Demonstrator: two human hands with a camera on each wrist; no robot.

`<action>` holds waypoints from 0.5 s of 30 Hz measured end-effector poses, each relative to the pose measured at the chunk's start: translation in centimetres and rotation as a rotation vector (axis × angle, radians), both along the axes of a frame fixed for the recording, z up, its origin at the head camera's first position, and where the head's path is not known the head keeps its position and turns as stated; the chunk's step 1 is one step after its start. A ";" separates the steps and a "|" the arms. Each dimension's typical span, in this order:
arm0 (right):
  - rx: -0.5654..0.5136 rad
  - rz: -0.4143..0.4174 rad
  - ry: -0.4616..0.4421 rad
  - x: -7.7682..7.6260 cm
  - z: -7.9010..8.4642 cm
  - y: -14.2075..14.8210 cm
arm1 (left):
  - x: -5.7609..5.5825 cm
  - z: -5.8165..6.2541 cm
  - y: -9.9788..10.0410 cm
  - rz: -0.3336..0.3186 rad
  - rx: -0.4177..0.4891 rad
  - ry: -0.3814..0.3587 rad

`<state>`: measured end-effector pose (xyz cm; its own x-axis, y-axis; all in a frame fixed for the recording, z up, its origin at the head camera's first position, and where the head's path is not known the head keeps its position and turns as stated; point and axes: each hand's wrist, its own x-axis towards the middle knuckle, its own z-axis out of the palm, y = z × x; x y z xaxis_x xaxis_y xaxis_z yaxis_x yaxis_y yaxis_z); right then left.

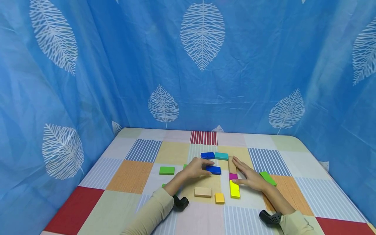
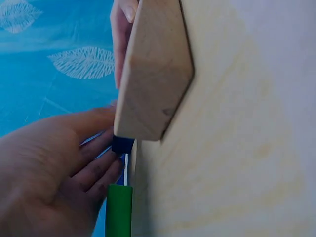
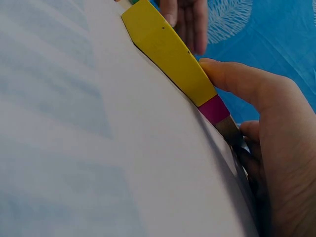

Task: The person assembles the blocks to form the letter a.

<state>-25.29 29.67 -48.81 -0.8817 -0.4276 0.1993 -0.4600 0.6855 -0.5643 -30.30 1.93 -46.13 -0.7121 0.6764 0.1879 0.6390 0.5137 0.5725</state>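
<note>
My left hand (image 1: 196, 168) holds a blue block (image 1: 214, 170) by its left end, thumb on the near side and fingers on the far side. In the left wrist view, part of this blue block (image 2: 122, 144) shows between the fingers, behind a plain wooden block (image 2: 153, 74). My right hand (image 1: 251, 177) rests along a straight row: a wooden block (image 1: 232, 165), a small magenta block (image 1: 233, 176) and a yellow block (image 1: 234, 190). Its extended fingers lie by the wooden block's far end, while the thumb touches the yellow block near the magenta one.
Beyond the left hand, another blue block (image 1: 207, 155) and a teal block (image 1: 221, 156) lie end to end, meeting the row's far end. Nearer are a wooden block (image 1: 203, 192) and an orange block (image 1: 219, 198). Green blocks (image 1: 166, 170) lie left, another green block (image 1: 268, 178) right. A blue curtain (image 1: 202, 98) surrounds the table.
</note>
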 end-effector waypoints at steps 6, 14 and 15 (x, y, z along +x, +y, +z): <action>0.005 0.001 -0.011 0.0 0.1 0.0 | 0.5 0.3 0.3 -0.007 -0.083 0.049; 0.006 0.002 -0.004 0.1 0.0 0.0 | 1.5 0.6 1.6 -0.024 -0.019 0.008; 0.007 0.002 -0.004 0.1 0.1 0.0 | 1.7 0.6 1.7 -0.023 -0.012 0.006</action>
<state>-25.23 29.71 -48.76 -0.8817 -0.4306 0.1926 -0.4589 0.6883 -0.5618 -28.63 3.65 -45.56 -0.6955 0.6946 0.1840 0.6541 0.5061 0.5621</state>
